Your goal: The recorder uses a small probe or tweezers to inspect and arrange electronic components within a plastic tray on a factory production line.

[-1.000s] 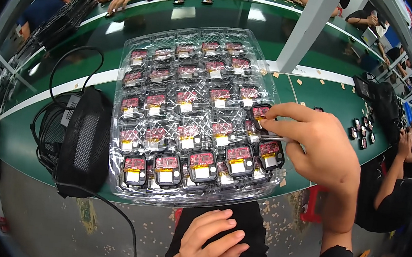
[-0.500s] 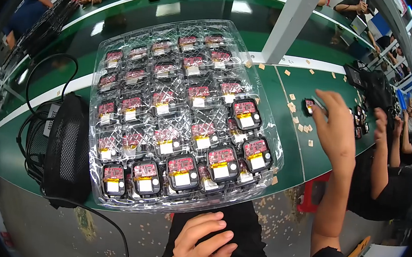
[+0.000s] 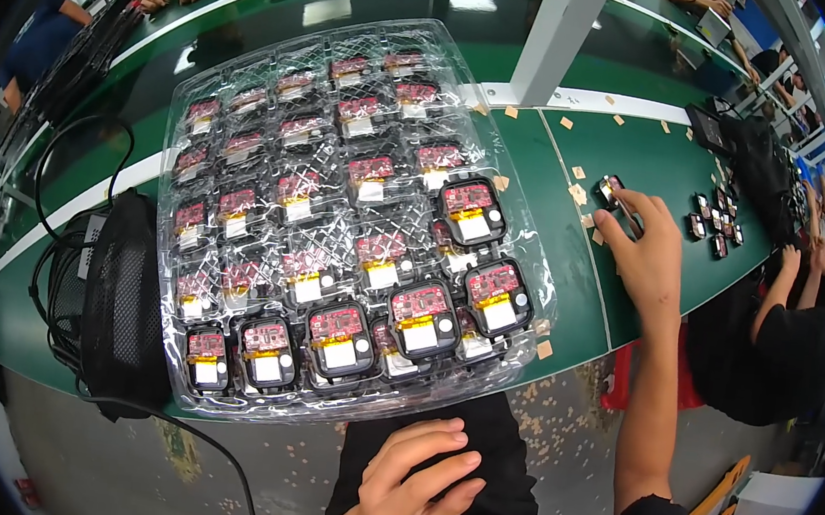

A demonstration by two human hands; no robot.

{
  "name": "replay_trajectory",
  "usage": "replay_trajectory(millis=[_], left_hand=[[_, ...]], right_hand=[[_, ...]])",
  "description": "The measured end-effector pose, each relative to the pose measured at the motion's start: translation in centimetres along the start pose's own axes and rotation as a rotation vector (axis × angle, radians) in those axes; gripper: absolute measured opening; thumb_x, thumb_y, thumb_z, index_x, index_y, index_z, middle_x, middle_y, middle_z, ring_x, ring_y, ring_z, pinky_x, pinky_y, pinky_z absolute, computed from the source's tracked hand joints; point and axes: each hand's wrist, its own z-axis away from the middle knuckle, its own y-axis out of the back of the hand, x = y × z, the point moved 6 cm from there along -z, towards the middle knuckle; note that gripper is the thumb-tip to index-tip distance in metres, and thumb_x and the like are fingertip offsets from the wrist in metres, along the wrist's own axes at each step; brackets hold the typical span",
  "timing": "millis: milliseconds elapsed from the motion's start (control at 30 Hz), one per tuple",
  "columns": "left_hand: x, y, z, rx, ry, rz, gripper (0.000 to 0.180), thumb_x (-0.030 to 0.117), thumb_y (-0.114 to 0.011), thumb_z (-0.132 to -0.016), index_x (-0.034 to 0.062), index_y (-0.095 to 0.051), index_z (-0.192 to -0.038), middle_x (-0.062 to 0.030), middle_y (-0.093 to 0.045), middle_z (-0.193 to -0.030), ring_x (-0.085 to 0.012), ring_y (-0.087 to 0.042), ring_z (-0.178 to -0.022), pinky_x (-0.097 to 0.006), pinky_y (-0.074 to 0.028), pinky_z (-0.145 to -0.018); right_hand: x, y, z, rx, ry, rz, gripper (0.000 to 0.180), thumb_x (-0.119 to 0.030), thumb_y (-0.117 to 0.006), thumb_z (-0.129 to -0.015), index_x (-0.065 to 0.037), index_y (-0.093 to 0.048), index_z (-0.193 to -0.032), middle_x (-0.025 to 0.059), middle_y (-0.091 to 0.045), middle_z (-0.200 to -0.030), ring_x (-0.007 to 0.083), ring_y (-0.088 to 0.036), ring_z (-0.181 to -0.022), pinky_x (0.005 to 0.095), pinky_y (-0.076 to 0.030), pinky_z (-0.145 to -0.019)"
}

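My right hand [image 3: 649, 257] reaches over the green table, its fingers curled beside a small black watch-like case [image 3: 608, 187]. The forefinger tip meets the near edge of that case. A slim dark thing shows between thumb and fingers; its kind is hard to make out. Loosely bent above my lap, my left hand [image 3: 419, 484] holds nothing and its fingers are apart. A large clear plastic tray [image 3: 179, 278] lies before me, filled with similar square cases bearing red circuit boards, yellow tape and white blocks. Several more cases [image 3: 338, 340] rest along its near edge and right corner.
A black mesh bag [image 3: 132, 298] with a cable stands left of the tray. Tan chips [image 3: 577, 192] are scattered on the table. More small cases [image 3: 718, 221] cluster at the right, by a dark bag [image 3: 754, 183]. A grey post [image 3: 555, 46] rises behind. Other people work nearby.
My right hand has come down and left onto the small case, its fingers drawing in. The view has shifted slightly, and the case cluster at right now shows fully. My left hand stays nearly still.
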Motion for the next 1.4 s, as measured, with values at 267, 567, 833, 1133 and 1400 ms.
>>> replay_trajectory(millis=[267, 567, 833, 1133, 1400], left_hand=[[-0.1, -0.5, 0.4, -0.008, 0.029, 0.004, 0.035, 0.007, -0.084, -0.074, 0.0026, -0.07, -0.105, -0.0152, -0.066, -0.109, -0.0307, -0.07, -0.096, -0.037, -0.06, -0.081], [-0.2, -0.4, 0.4, -0.004, 0.037, 0.053, 0.044, 0.007, -0.088, -0.071, 0.0015, -0.067, -0.109, -0.0157, -0.065, -0.111, -0.0296, -0.069, -0.096, -0.036, -0.06, -0.079], [-0.3, 0.0, 0.2, -0.004, 0.032, -0.027, 0.051, 0.006, -0.087, -0.068, -0.0006, -0.066, -0.114, -0.0174, -0.064, -0.116, -0.0312, -0.067, -0.098, -0.039, -0.057, -0.081], [-1.1, 0.7, 0.8, 0.055, 0.173, 0.267, 0.051, -0.001, -0.084, -0.073, -0.0032, -0.058, -0.116, -0.0204, -0.06, -0.117, -0.0327, -0.064, -0.11, -0.042, -0.055, -0.094], [-2.7, 0.8, 1.8, 0.165, 0.402, 0.893, 0.061, -0.012, -0.079, -0.075, -0.0047, -0.049, -0.127, -0.0206, -0.051, -0.128, -0.0341, -0.056, -0.124, -0.047, -0.05, -0.105]], right_hand=[[1.2, 0.1, -0.3, -0.134, -0.166, -0.103, 0.024, -0.011, -0.075, -0.081, 0.004, -0.063, -0.096, 0.0158, -0.065, -0.101, 0.0279, -0.064, -0.081, 0.0365, -0.052, -0.071], [-4.2, 4.4, 8.2, -0.165, 0.103, -0.82, 0.03, -0.007, -0.081, -0.067, -0.001, -0.06, -0.088, 0.0138, -0.065, -0.111, 0.011, -0.061, -0.076, 0.0221, -0.045, -0.062], [-10.2, -0.9, 17.1, -0.763, -0.287, -1.308, 0.028, -0.003, -0.083, -0.077, -0.004, -0.058, -0.09, 0.019, -0.064, -0.124, -0.004, -0.036, -0.05, 0.0163, -0.033, -0.051], [-10.8, -0.9, 17.6, -0.837, -0.197, -1.177, 0.038, -0.011, -0.085, -0.078, -0.004, -0.056, -0.101, 0.0153, -0.057, -0.123, -0.0007, -0.04, -0.058, 0.0182, -0.036, -0.054], [-12.2, 0.3, 17.2, -0.451, 0.401, -0.479, 0.039, 0.0, -0.075, -0.079, -0.001, -0.065, -0.116, 0.0116, -0.049, -0.104, 0.0145, -0.055, -0.066, 0.0263, -0.048, -0.057]])
